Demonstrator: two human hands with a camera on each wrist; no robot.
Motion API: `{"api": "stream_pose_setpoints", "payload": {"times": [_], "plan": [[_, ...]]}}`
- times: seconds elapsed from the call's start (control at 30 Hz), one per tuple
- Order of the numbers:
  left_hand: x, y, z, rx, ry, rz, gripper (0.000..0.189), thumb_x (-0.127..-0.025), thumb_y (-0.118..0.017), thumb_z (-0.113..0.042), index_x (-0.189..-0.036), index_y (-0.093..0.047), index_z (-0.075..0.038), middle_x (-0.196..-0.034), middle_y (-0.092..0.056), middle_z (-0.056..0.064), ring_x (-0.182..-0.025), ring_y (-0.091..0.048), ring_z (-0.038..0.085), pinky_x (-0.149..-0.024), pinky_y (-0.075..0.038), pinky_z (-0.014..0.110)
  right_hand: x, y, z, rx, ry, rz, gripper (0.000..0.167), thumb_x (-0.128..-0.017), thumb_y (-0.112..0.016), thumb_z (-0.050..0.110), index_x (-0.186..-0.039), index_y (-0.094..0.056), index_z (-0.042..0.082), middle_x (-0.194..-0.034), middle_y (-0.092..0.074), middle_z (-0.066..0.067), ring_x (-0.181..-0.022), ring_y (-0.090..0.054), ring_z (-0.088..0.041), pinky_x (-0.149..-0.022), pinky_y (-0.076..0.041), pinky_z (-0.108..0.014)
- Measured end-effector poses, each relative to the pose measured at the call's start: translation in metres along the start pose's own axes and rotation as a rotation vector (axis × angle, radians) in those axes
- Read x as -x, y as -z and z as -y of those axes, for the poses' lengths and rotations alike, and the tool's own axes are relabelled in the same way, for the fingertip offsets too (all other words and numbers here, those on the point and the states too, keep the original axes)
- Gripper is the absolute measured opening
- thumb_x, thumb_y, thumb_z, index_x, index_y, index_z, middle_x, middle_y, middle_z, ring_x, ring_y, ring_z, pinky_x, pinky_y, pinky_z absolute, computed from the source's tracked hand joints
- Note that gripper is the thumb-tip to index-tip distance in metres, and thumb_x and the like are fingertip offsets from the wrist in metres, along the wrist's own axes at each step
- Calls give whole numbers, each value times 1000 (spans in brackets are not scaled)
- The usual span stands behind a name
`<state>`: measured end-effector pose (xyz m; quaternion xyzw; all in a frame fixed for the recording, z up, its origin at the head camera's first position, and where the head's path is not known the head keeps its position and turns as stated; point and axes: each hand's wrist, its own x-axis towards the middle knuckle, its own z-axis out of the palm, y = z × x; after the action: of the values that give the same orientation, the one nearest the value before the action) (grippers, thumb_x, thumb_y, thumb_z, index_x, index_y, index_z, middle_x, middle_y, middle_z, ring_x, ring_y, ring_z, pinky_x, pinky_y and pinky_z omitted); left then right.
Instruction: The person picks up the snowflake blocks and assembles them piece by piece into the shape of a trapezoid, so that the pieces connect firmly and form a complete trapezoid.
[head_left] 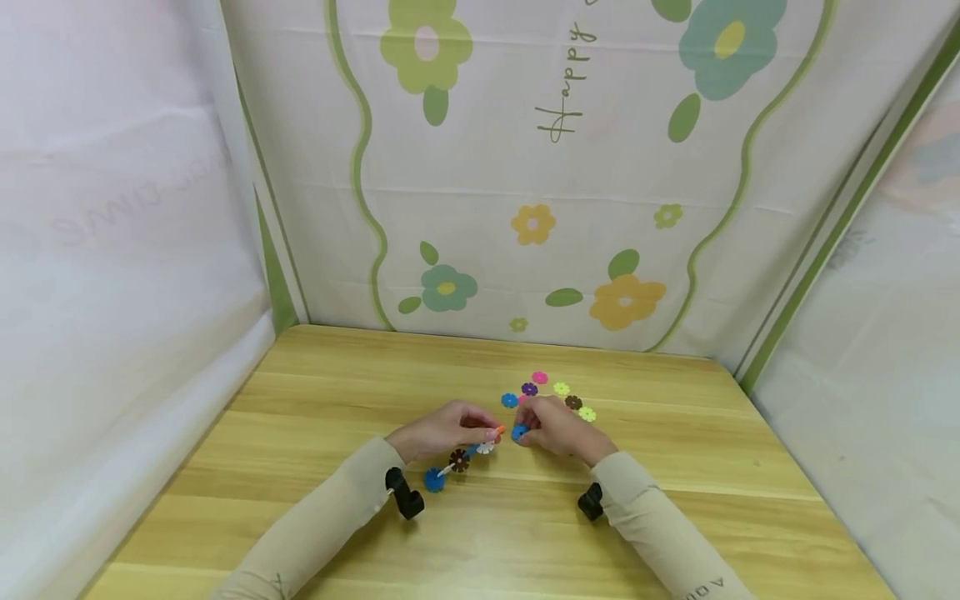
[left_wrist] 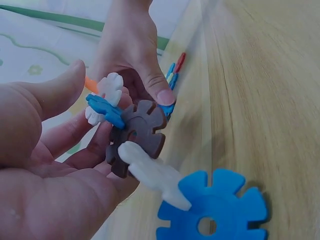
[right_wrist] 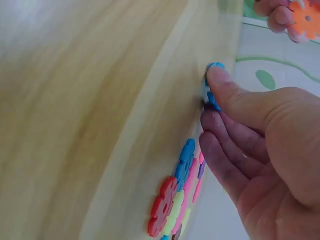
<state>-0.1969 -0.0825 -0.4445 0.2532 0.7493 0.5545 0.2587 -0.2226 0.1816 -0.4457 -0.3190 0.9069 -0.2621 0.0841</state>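
Observation:
My left hand point(head_left: 444, 430) pinches a chain of interlocked notched plastic discs at its orange disc point(right_wrist: 305, 19). The chain trails toward me through white and blue pieces to a brown disc point(left_wrist: 140, 131), a white disc point(left_wrist: 155, 175) seen edge-on and a large blue disc point(left_wrist: 215, 207) at its end. A small gap to the right, my right hand point(head_left: 558, 427) pinches a separate blue disc point(head_left: 519, 432) between thumb and fingers, low over the table. The two hands are apart.
Loose discs lie on the wooden table point(head_left: 525, 533) beyond and beside my right hand: a pink disc point(head_left: 540, 377), a purple disc point(head_left: 529, 389), a brown disc point(head_left: 573, 402), yellow discs and a red disc point(right_wrist: 162, 206). A flower-printed curtain point(head_left: 480, 167) stands behind the table.

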Motion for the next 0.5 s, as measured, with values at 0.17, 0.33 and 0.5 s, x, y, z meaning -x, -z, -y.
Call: {"api": "stream_pose_setpoints", "payload": {"times": [0.17,0.33,0.5], "plan": [[0,1,2,15,-4,-13,39,-109,-61,-25,-135,-66,3,-126,-73,9,-109,-67,14,-99,-57,32,5,0,-1,-68,-48,-119,8,-95,-79,9,-95,-72,13,-91,-73,3,-83,-67,-7,-76,-57,-21],[0,0,2,27,-9,-13,41,-108,-63,-26,-135,-66,4,-130,-71,17,-110,-68,14,-99,-57,32,11,3,6,-188,-45,-238,6,-97,-78,12,-101,-75,10,-92,-75,-1,-82,-70,-11,-74,-59,-23],[0,0,1,28,-2,-20,43,-108,-64,-28,-136,-65,4,-133,-69,21,-111,-67,15,-99,-57,34,15,9,18,-321,-47,-296,11,-98,-78,16,-105,-76,8,-94,-76,-5,-86,-74,-29,-75,-60,-23]]}}
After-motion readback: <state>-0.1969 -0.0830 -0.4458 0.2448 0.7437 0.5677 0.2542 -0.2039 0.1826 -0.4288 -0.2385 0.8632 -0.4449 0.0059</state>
